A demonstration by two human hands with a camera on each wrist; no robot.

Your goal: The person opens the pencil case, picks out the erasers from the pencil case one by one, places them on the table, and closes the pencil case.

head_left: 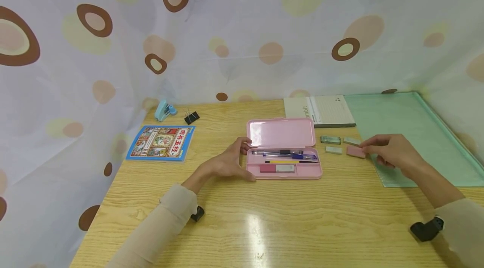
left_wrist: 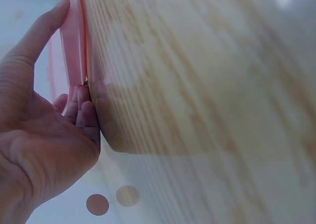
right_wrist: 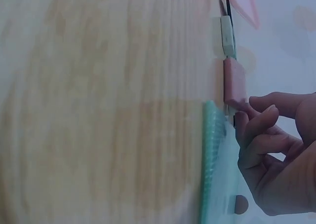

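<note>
A pink pencil case point(head_left: 309, 171) lies on the table with its lid point(head_left: 281, 133) folded back. Inside are a black pen point(head_left: 270, 152), a blue pen point(head_left: 310, 157), a yellow-and-black pencil point(head_left: 280, 161) and a red-and-white eraser point(head_left: 284, 169) in the front compartment. My left hand point(head_left: 227, 162) holds the case's left end, thumb at the front corner, fingers by the hinge; the left wrist view shows its fingertips against the case wall point(left_wrist: 73, 36). To the right, my right hand point(head_left: 397, 152) pinches the near end of a pink eraser point(head_left: 354, 151) between thumb and index finger.
Beside the pink eraser lie a white eraser point(head_left: 334, 150), a greenish block point(head_left: 330, 139) and a pale block point(head_left: 352, 141). Notebooks point(head_left: 330, 110) and a green mat point(head_left: 423, 142) are behind and right. A blue booklet point(head_left: 160, 143), blue stapler-like item point(head_left: 162, 111) and binder clip point(head_left: 192, 117) sit left.
</note>
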